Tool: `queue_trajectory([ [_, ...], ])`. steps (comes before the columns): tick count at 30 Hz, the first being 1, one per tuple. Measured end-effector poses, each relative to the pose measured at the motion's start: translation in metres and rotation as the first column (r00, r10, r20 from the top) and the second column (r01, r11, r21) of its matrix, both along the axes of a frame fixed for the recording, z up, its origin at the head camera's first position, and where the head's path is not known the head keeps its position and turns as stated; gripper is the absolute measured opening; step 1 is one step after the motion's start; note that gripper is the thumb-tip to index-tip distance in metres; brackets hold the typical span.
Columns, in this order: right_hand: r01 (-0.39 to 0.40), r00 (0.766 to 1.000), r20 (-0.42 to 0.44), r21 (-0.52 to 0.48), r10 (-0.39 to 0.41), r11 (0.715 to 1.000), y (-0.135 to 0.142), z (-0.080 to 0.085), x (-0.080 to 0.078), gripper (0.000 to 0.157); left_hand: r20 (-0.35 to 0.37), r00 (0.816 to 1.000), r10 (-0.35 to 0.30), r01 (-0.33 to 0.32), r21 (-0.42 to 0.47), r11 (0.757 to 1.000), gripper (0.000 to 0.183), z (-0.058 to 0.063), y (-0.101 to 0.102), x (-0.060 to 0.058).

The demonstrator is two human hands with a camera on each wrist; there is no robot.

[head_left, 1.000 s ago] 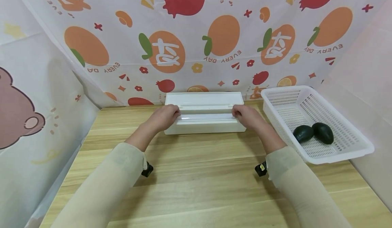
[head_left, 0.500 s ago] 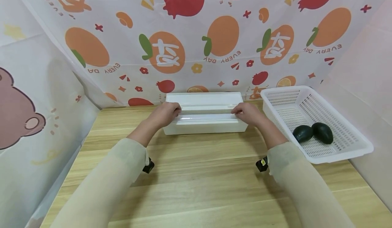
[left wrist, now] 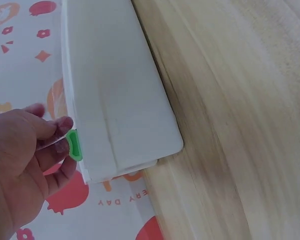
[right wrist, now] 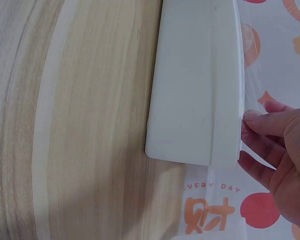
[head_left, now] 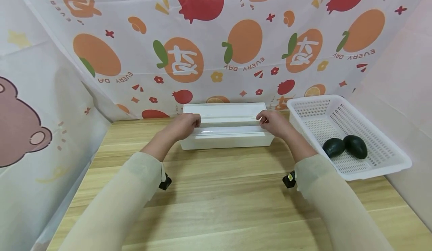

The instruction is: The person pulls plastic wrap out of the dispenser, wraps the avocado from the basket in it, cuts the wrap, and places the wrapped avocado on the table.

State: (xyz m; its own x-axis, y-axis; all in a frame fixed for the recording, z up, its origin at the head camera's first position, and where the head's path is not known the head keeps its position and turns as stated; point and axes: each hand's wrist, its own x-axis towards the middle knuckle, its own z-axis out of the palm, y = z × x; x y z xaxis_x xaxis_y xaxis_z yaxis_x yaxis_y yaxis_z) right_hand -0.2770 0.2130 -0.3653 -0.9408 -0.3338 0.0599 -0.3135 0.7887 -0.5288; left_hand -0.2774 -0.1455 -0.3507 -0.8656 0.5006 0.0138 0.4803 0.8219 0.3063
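A long white cling film dispenser (head_left: 227,142) stands at the back of the table, its lid (head_left: 224,110) tilted up behind. Shiny clear cling film (head_left: 226,130) stretches across its opening between the hands. At the left end, my left hand (head_left: 185,126) pinches the film's edge with thumb and fingers. A green tab (left wrist: 74,145) shows on the dispenser's edge beside these fingers in the left wrist view. My right hand (head_left: 275,123) pinches the film at the right end, thumb against forefinger. The film is nearly invisible against the white, so its exact edge is hard to make out.
On the right stands a white perforated plastic basket (head_left: 378,170) with two dark green avocado-like fruits (head_left: 356,146) inside. A fruit-printed cloth (head_left: 216,56) hangs directly behind the dispenser. Bare wooden tabletop (head_left: 222,198) lies in front of it.
The right hand's fingers have shifted from a closed fist to a looser pinch and risen slightly. The left hand has hardly moved. The head view has tilted a little upward.
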Motion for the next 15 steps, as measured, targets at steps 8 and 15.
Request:
queue_trajectory([
  [8,0.004,1.0,-0.025,0.032,-0.003,0.999,0.002,-0.001,-0.001,0.007,0.001,1.0,-0.01,0.01,0.003,1.0,0.025,-0.005,-0.002,-0.001],
  [15,0.03,0.999,-0.035,0.039,-0.029,0.999,0.004,-0.004,-0.003,0.019,0.074,0.996,0.045,-0.059,0.195,0.979,0.018,-0.011,-0.011,-0.007],
])
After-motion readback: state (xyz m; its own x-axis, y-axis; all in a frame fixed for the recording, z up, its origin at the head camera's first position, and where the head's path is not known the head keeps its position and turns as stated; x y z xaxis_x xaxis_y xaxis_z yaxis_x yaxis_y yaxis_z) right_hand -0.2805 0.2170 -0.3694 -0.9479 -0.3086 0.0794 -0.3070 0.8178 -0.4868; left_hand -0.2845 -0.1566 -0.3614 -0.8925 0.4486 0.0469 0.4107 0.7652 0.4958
